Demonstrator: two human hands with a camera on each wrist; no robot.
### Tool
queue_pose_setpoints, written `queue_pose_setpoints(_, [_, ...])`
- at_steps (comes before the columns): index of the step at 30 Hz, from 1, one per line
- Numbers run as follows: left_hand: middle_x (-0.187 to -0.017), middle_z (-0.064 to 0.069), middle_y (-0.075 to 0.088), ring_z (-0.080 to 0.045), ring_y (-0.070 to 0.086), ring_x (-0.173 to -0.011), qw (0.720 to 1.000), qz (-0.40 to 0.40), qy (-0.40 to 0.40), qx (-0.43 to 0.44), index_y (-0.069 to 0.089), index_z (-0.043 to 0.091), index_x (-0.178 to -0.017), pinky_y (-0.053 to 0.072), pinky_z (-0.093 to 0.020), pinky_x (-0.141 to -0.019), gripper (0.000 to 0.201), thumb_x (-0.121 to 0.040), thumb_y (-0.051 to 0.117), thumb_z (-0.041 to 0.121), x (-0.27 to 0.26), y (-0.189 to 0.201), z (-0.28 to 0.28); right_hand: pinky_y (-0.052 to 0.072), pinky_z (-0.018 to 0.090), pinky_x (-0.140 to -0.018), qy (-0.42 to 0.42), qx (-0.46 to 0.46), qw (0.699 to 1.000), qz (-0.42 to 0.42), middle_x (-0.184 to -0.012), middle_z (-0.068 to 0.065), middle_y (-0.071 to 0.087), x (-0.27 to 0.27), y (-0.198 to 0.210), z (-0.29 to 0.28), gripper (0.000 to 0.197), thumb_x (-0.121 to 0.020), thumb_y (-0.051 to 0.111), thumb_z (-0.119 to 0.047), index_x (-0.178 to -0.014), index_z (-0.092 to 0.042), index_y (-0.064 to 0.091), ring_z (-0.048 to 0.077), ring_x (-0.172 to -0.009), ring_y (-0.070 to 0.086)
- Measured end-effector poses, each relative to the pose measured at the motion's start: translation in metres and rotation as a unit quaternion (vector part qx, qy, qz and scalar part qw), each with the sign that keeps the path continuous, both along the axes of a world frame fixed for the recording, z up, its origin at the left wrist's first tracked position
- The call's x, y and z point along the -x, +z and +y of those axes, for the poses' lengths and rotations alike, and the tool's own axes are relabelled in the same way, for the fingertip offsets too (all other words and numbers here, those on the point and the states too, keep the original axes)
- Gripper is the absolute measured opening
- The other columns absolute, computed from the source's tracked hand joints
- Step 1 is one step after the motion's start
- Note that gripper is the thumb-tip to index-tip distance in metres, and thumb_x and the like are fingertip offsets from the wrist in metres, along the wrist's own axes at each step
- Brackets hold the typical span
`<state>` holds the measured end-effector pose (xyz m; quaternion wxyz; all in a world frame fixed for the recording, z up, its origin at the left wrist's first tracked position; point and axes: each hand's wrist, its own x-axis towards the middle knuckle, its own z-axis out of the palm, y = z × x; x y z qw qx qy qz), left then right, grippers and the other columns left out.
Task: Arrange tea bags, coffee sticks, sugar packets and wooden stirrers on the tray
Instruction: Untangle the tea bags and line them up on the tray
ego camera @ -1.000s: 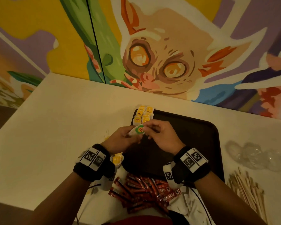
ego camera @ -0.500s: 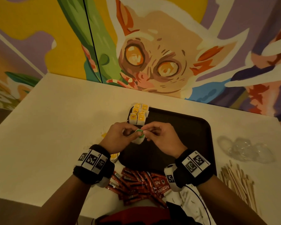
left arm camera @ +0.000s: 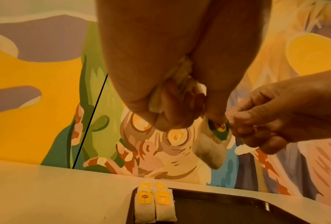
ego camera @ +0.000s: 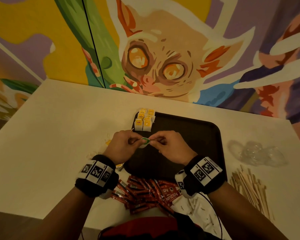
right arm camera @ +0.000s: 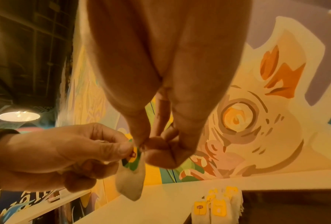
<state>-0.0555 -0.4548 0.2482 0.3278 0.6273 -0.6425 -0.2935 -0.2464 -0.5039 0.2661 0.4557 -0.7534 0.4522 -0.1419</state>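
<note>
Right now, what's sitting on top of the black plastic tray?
On the black plastic tray, yellow-tagged tea bags lie in two rows at its far left corner. The left hand and right hand cover part of its surface, so anything beneath them is hidden.

You see a smooth, dark tray that looks like plastic, soft papery tea bags, shiny red coffee sticks and pale wooden stirrers.
</note>
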Motion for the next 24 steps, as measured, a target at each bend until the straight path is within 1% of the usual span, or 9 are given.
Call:
queue_pose_setpoints(3, [-0.065, 0.008, 0.054, -0.008, 0.045, -0.060, 0.999, -0.031, 0.000, 0.013, 0.075, 0.027, -0.099, 0.031, -0.016, -0.056, 0.015, -0.090, 0.064, 0.026, 0.000, -0.001, 0.001, 0.045, 0.010, -0.069, 0.027, 0.016, 0.998, 0.051, -0.093, -0.015, 0.067, 0.001, 0.007, 0.001, 0.017, -0.095, 0.062, -0.026, -0.109, -0.022, 0.071, -0.003, -0.084, 0.062])
queue_pose_setpoints(5, [-0.062, 0.008, 0.050, -0.008, 0.043, -0.059, 0.999, -0.042, -0.004, 0.022, 0.075, 0.027, -0.101, 0.030, -0.018, -0.056, 0.016, -0.091, 0.063, 0.026, 0.000, 0.000, 0.003, 0.045, 0.010, -0.068, 0.034, 0.021, 0.997, 0.065, -0.091, -0.015, 0.066, 0.003, 0.012, 0.003, 0.015, -0.095, 0.062, -0.026, -0.107, -0.022, 0.071, -0.003, -0.081, 0.061])
queue_pose_setpoints(7, [-0.059, 0.010, 0.046, -0.007, 0.041, -0.058, 0.998, -0.054, -0.010, 0.031, 0.075, 0.029, -0.102, 0.028, -0.017, -0.056, 0.016, -0.090, 0.065, 0.027, 0.001, 0.000, 0.004, 0.044, 0.010, -0.065, 0.049, 0.027, 0.996, 0.070, -0.088, -0.015, 0.065, 0.004, 0.016, 0.006, 0.013, -0.095, 0.062, -0.025, -0.105, -0.023, 0.070, -0.003, -0.076, 0.060])
queue_pose_setpoints(9, [-0.058, 0.011, 0.044, -0.007, 0.040, -0.058, 0.997, -0.059, -0.008, 0.042, 0.075, 0.030, -0.100, 0.028, -0.017, -0.056, 0.015, -0.087, 0.068, 0.029, 0.002, 0.000, 0.005, 0.045, 0.013, -0.065, 0.062, 0.044, 0.995, 0.064, -0.089, -0.013, 0.064, 0.005, 0.020, 0.007, 0.012, -0.095, 0.062, -0.022, -0.104, -0.022, 0.070, -0.001, -0.072, 0.058])
queue_pose_setpoints(12, [-0.058, 0.010, 0.046, -0.008, 0.041, -0.059, 0.997, -0.044, 0.001, 0.061, 0.077, 0.028, -0.096, 0.027, -0.017, -0.055, 0.014, -0.083, 0.072, 0.031, 0.002, 0.004, 0.006, 0.049, 0.017, -0.074, 0.053, 0.081, 0.994, 0.047, -0.096, -0.008, 0.065, 0.006, 0.025, 0.006, 0.012, -0.094, 0.062, -0.020, -0.103, -0.021, 0.070, 0.003, -0.082, 0.060])
queue_pose_setpoints(16, [-0.060, 0.009, 0.044, -0.006, 0.039, -0.057, 0.993, -0.059, -0.028, 0.097, 0.077, 0.024, -0.094, 0.029, -0.020, -0.054, 0.012, -0.085, 0.070, 0.028, 0.001, 0.009, 0.006, 0.044, 0.011, -0.077, 0.065, 0.142, 0.986, 0.050, -0.097, -0.012, 0.061, 0.008, 0.035, 0.003, 0.012, -0.095, 0.061, -0.018, -0.102, -0.021, 0.070, -0.001, -0.088, 0.056])
queue_pose_setpoints(19, [-0.062, 0.012, 0.040, -0.004, 0.039, -0.057, 0.990, -0.064, -0.078, 0.102, 0.077, 0.021, -0.098, 0.027, -0.012, -0.055, 0.015, -0.087, 0.069, 0.025, 0.001, 0.013, 0.005, 0.043, 0.007, -0.080, 0.081, 0.168, 0.982, 0.019, -0.094, -0.015, 0.058, 0.007, 0.039, -0.001, 0.010, -0.095, 0.061, -0.014, -0.100, -0.018, 0.069, -0.003, -0.089, 0.056])
queue_pose_setpoints(22, [-0.064, 0.011, 0.041, -0.003, 0.042, -0.060, 0.990, -0.016, -0.112, 0.086, 0.076, 0.019, -0.103, 0.032, -0.010, -0.059, 0.019, -0.086, 0.069, 0.022, 0.005, 0.020, 0.005, 0.048, 0.011, -0.080, 0.065, 0.164, 0.983, -0.042, -0.094, -0.011, 0.064, 0.003, 0.034, -0.006, 0.009, -0.093, 0.063, -0.010, -0.098, -0.013, 0.070, 0.003, -0.090, 0.061])
queue_pose_setpoints(24, [-0.065, 0.007, 0.042, -0.005, 0.042, -0.061, 0.992, 0.029, -0.103, 0.068, 0.076, 0.019, -0.104, 0.035, -0.013, -0.060, 0.019, -0.085, 0.069, 0.021, 0.007, 0.025, 0.005, 0.051, 0.015, -0.081, 0.036, 0.117, 0.990, -0.071, -0.093, -0.008, 0.068, 0.000, 0.026, -0.009, 0.010, -0.092, 0.064, -0.009, -0.098, -0.012, 0.071, 0.005, -0.090, 0.064])
